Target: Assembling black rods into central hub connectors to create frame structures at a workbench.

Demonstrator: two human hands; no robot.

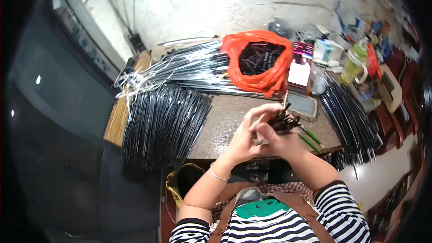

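Note:
Both my hands are close together over the front of the tabletop. My right hand is closed round a bunch of short, dark, thin pieces, whose ends stick out past the fingers. My left hand meets it from the left. Its fingers are bent and pinched at the near side of the bunch; whatever lies between their tips is too small to make out. Just right of my right hand, two green-handled tools lie on the table. A shallow grey rectangular tray sits beyond the hands.
A large pile of black rods covers the left side; another bundle overhangs the right edge. Behind are plastic-wrapped rods, an orange bag of small dark pieces, a phone and a yellow-green bottle.

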